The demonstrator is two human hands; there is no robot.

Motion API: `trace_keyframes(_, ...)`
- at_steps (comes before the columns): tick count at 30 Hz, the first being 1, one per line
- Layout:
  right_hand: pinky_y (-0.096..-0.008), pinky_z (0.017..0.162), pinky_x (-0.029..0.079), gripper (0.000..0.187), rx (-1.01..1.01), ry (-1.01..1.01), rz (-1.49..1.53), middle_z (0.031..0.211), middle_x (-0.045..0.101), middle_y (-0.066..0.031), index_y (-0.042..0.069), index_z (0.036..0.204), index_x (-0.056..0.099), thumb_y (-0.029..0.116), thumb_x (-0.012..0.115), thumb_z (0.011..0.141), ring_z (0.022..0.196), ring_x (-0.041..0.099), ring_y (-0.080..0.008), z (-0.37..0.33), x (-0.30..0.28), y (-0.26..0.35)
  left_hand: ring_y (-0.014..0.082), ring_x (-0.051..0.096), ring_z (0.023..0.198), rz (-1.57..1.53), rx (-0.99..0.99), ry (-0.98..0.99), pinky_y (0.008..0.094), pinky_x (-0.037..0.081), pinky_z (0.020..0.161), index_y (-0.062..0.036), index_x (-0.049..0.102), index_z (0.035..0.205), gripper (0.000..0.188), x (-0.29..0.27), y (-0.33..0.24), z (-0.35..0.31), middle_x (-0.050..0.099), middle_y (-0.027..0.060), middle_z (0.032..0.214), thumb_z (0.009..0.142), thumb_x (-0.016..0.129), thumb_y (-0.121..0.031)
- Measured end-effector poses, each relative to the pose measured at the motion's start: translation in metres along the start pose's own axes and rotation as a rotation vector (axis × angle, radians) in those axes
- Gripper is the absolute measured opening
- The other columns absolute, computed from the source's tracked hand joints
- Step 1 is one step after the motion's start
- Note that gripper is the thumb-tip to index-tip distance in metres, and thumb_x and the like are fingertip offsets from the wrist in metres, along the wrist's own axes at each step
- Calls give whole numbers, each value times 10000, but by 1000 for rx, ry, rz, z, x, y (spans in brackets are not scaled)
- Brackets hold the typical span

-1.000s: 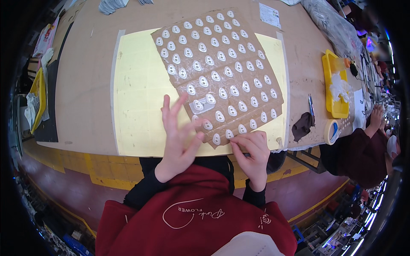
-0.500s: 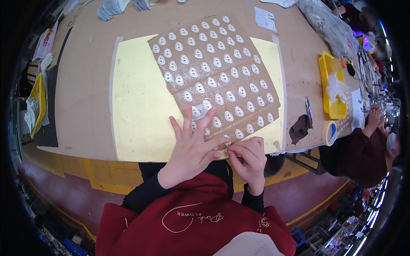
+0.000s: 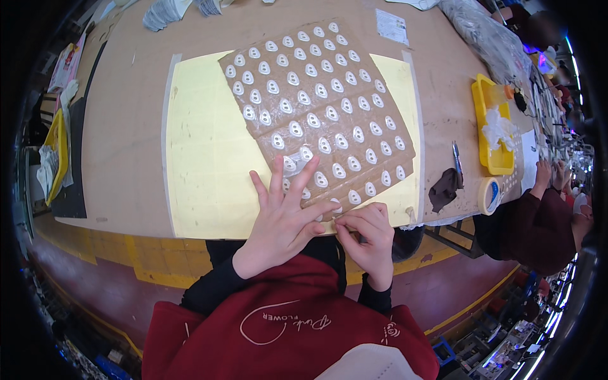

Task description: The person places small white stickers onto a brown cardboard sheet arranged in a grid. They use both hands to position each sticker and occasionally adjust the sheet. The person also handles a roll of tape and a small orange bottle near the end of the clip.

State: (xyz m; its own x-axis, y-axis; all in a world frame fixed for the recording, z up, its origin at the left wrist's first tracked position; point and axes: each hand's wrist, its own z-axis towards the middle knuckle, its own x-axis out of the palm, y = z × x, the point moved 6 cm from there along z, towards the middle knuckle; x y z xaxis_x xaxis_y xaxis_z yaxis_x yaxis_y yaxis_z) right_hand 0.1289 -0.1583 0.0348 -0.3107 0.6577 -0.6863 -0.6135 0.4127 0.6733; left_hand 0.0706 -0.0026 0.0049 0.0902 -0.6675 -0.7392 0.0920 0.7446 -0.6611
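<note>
The left hand [image 3: 272, 228] has been shifted, spread wide, onto the near corner of the sheet [image 3: 326, 131], beside the right hand [image 3: 368, 234], whose fingertips are drawn together; whether anything is gripped cannot be told. Most of the sheet is laid beyond both, over yellow paper [image 3: 209, 139].

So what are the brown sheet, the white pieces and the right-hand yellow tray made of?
Brown sheet: perhaps coated paper or film-covered card; its surface is creased and shiny.
White pieces: maybe plastic or rubber; smooth and pale, but too small to be sure.
Yellow tray: likely moulded plastic; evenly coloured, with rounded corners.
</note>
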Motion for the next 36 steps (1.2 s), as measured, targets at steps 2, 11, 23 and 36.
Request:
trace_keyframes(2,-344,777,403,136,3,18,16,807,685,-7,87,838,708,28,786,742,722,606,-180,0,0,1,547,-34,1503,-3,3,8,830,-52,1054,-300,702,1204,347,0,0,0,177,99,1676,1012,477,-483)
trace_keyframes(11,-364,701,402,158,-144,-23,891,773,701,-79,18,812,723,-60,765,681,693,601,-186,-7,-25,7,531,12,1499,-355,3,-72,702,7,1166,-283,726,1181,500,-14,13,3,209,194,1639,1034,356,-585)
trace_keyframes(23,-351,819,437,144,138,-83,12,922,700,-75,29,942,723,-13,740,805,853,608,-245,7,-13,-6,471,-24,1518,126,82,-85,660,-166,1140,-365,737,1208,668,4,-3,-12,269,166,1627,1009,191,-695)
trace_keyframes(36,-477,1142,426,99,422,-817,852,943,676,-107,-69,980,667,-98,615,901,955,657,-195,-39,-44,-53,319,19,1557,-955,-350,-753,493,66,1245,-65,216,1554,771,-26,62,-30,90,128,1678,1015,495,-540)
